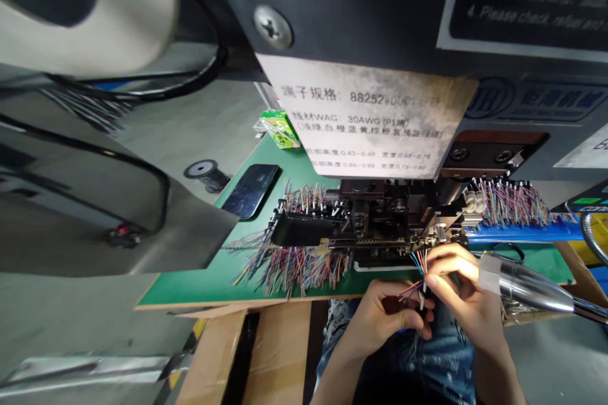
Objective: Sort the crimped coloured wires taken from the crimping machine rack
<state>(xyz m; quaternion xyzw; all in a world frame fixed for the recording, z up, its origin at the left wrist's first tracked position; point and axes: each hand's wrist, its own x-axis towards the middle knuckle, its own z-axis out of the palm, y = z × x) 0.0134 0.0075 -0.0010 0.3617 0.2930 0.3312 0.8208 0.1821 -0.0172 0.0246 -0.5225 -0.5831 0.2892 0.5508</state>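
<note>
Below the front of a dark crimping machine (380, 218), both hands meet on one bundle of thin coloured wires (420, 262). My right hand (458, 281) pinches the wires near their fanned upper ends, thumb against forefinger. My left hand (387, 316) is closed around the lower part of the bundle, where a white sleeve or tag (422, 300) shows. Blue, white and reddish strands point up toward the machine's metal tooling. The bundle's lower end hangs over the jeans and is partly hidden by the left fingers.
Piles of coloured wires (304, 269) lie left of the machine; more wires (513, 202) lie on a blue tray at right. A phone (251, 190) rests on the green table (190, 288). A shiny metal tube (534, 288) is beside my right hand. Cardboard (270, 354) stands below.
</note>
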